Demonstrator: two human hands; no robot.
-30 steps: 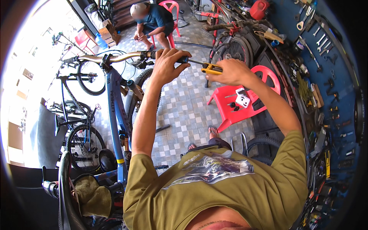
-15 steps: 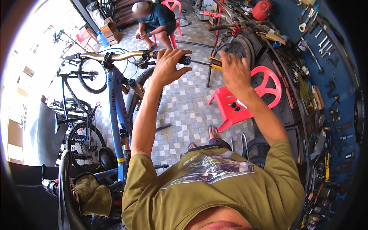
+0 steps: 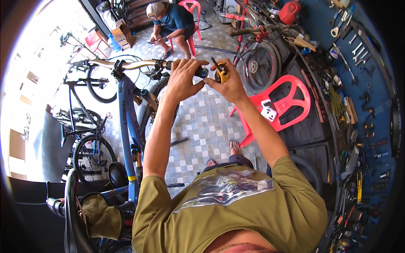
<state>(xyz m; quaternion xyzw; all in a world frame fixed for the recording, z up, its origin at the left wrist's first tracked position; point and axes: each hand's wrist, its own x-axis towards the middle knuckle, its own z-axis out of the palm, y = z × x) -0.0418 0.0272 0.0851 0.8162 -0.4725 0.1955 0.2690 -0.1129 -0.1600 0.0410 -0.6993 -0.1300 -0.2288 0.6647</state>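
The bike's bronze handlebar reaches from the left to my left hand, which is closed around its right end. A black grip sticks out past my fingers. Just right of it, my right hand pinches a yellow folding hex key set, a dark key pointing up and left. The key stands apart from the grip's end, while my right thumb tip is close beside that end; I cannot tell if they touch. Below the bar runs the blue bike frame.
A red plastic chair with a white object on it stands right of my arms. Tools hang on the blue wall. A seated person is ahead; other bikes stand left. The bike's saddle is near lower left.
My right hand has come left and turned, drawing the hex key away from the grip's end. My left hand stays on the bar. The white object on the chair shows more fully.
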